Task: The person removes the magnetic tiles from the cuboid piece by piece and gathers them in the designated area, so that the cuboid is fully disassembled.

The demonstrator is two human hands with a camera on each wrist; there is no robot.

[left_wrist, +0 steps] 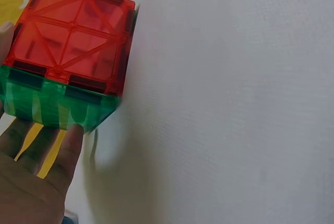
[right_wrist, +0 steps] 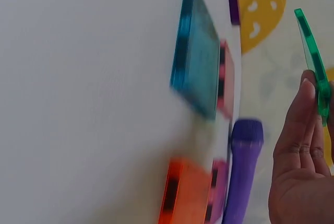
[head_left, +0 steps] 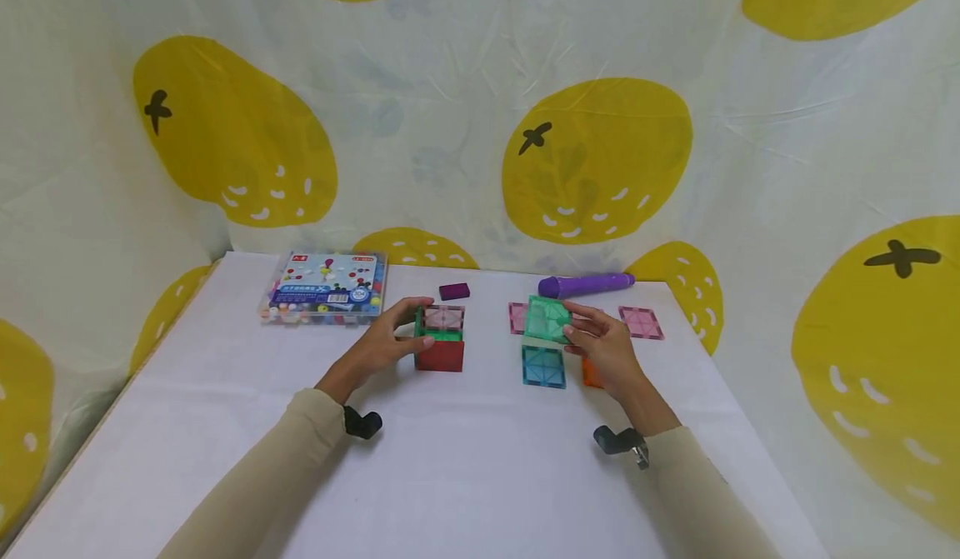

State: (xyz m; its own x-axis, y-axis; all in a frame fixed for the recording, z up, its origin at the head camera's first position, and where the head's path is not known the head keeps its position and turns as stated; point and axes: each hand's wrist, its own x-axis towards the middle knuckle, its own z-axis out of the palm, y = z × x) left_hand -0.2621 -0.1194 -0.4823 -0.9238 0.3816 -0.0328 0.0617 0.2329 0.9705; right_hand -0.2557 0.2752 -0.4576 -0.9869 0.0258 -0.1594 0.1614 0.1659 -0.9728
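Observation:
A small cube of magnetic tiles [head_left: 441, 341] stands mid-table, with a red front [left_wrist: 73, 36], a green side [left_wrist: 52, 106] and a pink top. My left hand [head_left: 396, 336] grips it from the left, fingers on the far edge and thumb on the near side; in the left wrist view the left hand [left_wrist: 36, 172] lies against the green side. My right hand [head_left: 602, 344] holds a green tile [head_left: 547, 319] lifted off the table; the right wrist view shows this green tile [right_wrist: 314, 62] edge-on at the fingertips [right_wrist: 305, 93].
A blue tile [head_left: 543, 366] lies flat between my hands, and an orange tile [head_left: 591, 373] is half hidden under the right hand. Pink tiles [head_left: 641, 322], a purple cylinder [head_left: 587, 284], a small purple block [head_left: 454, 291] and a bead box [head_left: 324, 288] sit farther back.

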